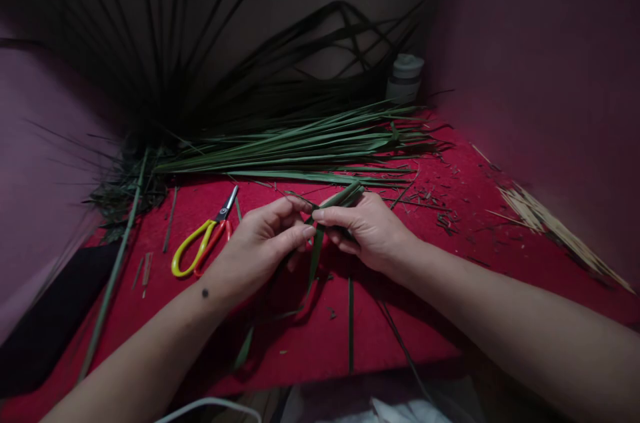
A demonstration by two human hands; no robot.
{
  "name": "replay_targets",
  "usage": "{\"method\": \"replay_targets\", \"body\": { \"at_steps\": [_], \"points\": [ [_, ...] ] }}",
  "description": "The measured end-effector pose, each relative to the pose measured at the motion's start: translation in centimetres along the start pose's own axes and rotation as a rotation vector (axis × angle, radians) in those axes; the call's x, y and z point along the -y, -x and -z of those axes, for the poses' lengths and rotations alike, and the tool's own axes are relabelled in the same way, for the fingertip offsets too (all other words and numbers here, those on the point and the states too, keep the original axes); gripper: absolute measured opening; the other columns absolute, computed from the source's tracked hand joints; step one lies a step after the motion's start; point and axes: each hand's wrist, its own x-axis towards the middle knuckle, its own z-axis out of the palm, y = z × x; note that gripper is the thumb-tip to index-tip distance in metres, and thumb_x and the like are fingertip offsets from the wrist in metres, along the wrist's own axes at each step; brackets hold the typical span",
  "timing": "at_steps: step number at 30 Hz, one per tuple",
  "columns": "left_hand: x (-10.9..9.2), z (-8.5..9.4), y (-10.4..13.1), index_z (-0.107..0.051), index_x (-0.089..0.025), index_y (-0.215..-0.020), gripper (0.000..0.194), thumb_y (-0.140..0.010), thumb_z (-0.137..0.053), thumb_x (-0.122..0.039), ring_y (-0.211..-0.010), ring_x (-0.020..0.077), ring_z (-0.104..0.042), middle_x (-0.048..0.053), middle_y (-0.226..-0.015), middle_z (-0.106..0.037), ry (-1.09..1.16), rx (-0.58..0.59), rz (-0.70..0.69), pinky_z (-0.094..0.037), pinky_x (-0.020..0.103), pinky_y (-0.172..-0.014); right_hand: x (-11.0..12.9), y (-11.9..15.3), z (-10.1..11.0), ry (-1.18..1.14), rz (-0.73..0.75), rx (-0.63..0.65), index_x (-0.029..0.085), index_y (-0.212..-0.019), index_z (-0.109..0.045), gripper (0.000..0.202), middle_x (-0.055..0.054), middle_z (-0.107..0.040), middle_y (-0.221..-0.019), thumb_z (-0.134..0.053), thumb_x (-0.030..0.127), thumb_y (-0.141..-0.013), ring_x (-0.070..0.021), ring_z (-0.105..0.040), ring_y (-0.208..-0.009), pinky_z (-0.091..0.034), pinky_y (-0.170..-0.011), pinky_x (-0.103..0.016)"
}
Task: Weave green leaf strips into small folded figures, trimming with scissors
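Both my hands meet over the middle of the red cloth, working on a folded green leaf strip (345, 195). My right hand (367, 226) is closed round the strip, thumb pressed on top, and the folded part sticks out above the fingers. The fingertips of my left hand (273, 229) pinch at the strip's near end, close to the right thumb. A loose tail of leaf (315, 256) hangs below the hands. Just left of my left hand lie scissors (207, 239) with yellow and red handles, blades pointing away from me.
Long green leaves (300, 146) lie piled across the back of the red cloth (415, 336). A white bottle (405, 76) stands behind them. Thin pale sticks (550, 223) lie at the right, a long stem (117, 269) and a black object (60, 309) at the left. Leaf scraps are scattered about.
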Motion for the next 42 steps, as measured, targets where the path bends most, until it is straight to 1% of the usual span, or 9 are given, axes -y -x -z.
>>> {"method": "replay_targets", "body": {
  "at_steps": [9,13,16,19,23,26,31,36,42],
  "points": [
    [-0.5,2.1,-0.1,-0.056,-0.016,-0.093,0.015,-0.08,-0.058,-0.022,-0.037,0.0075,-0.051,-0.002,-0.055,-0.059,0.239,0.178,0.166,-0.043,0.017,-0.036,0.4,-0.7,0.9,-0.035,0.02,0.041,0.012,-0.056,-0.054,0.017,0.004,-0.049,-0.047,-0.069,0.019,-0.058,-0.004,-0.039,-0.036,-0.017,-0.027,-0.014],
    [0.0,2.0,-0.4,-0.055,-0.017,-0.094,0.014,-0.083,-0.052,-0.024,-0.037,0.0125,-0.056,0.002,-0.058,-0.063,0.413,0.212,0.217,-0.045,0.02,-0.033,0.6,-0.7,1.0,-0.052,0.059,0.034,0.013,-0.057,-0.053,0.018,0.005,-0.048,-0.049,-0.07,0.019,-0.058,-0.0035,-0.037,-0.038,-0.02,-0.028,-0.014],
    [0.2,1.3,-0.4,-0.055,-0.02,-0.099,0.022,-0.078,-0.058,-0.024,-0.042,0.0156,-0.06,0.002,-0.059,-0.065,0.38,0.189,0.266,-0.046,0.022,-0.034,0.7,-0.7,1.1,-0.033,0.097,0.067,0.013,-0.057,-0.053,0.019,0.006,-0.046,-0.048,-0.069,0.021,-0.06,-0.003,-0.035,-0.038,-0.021,-0.029,-0.015],
    [0.0,0.5,-0.2,-0.06,-0.019,-0.099,0.027,-0.074,-0.064,-0.026,-0.038,0.0111,-0.053,-0.002,-0.054,-0.06,0.224,0.131,0.263,-0.041,0.019,-0.035,0.7,-0.7,1.0,-0.012,0.112,0.094,0.013,-0.055,-0.053,0.019,0.006,-0.046,-0.046,-0.069,0.021,-0.061,-0.003,-0.035,-0.036,-0.02,-0.029,-0.015],
    [-0.3,-0.1,0.1,-0.068,-0.014,-0.077,0.012,-0.07,-0.066,-0.023,-0.057,0.0119,-0.055,0.0,-0.063,-0.061,-0.004,0.059,0.1,-0.044,0.02,-0.051,0.7,-0.3,0.8,-0.016,0.096,0.15,0.013,-0.057,-0.055,0.015,0.006,-0.047,-0.044,-0.068,0.019,-0.062,-0.0033,-0.034,-0.034,-0.018,-0.027,-0.016],
    [-0.2,-0.2,0.2,-0.067,-0.015,-0.071,0.009,-0.071,-0.063,-0.024,-0.065,0.0149,-0.057,0.0,-0.063,-0.061,-0.11,0.03,-0.007,-0.045,0.023,-0.059,0.8,0.0,0.7,-0.056,0.073,0.179,0.014,-0.063,-0.055,0.013,0.006,-0.048,-0.045,-0.068,0.016,-0.061,-0.0041,-0.035,-0.034,-0.019,-0.027,-0.015],
    [0.2,0.6,-0.1,-0.061,-0.016,-0.075,0.012,-0.078,-0.054,-0.026,-0.061,0.0121,-0.053,-0.001,-0.064,-0.059,-0.384,-0.026,-0.178,-0.043,0.021,-0.057,0.9,0.3,0.8,-0.089,0.008,0.242,0.015,-0.066,-0.053,0.017,0.007,-0.046,-0.045,-0.069,0.016,-0.061,-0.0041,-0.037,-0.034,-0.019,-0.026,-0.014],
    [0.7,1.0,-0.3,-0.059,-0.018,-0.079,0.008,-0.079,-0.052,-0.02,-0.064,0.0134,-0.058,0.001,-0.07,-0.063,-0.642,-0.209,-0.407,-0.043,0.022,-0.062,0.9,0.5,0.9,-0.054,-0.169,0.345,0.014,-0.063,-0.052,0.02,0.007,-0.047,-0.045,-0.071,0.016,-0.06,-0.0033,-0.037,-0.032,-0.019,-0.024,-0.013],
    [1.1,0.7,0.2,-0.059,-0.019,-0.08,0.008,-0.079,-0.053,-0.014,-0.063,0.0122,-0.058,0.001,-0.071,-0.063,-0.767,-0.339,-0.6,-0.041,0.02,-0.059,1.0,0.5,1.0,0.033,-0.319,0.447,0.013,-0.054,-0.048,0.02,0.005,-0.048,-0.04,-0.068,0.01,-0.058,-0.0027,-0.033,-0.028,-0.019,-0.023,-0.013]
  ]
}}
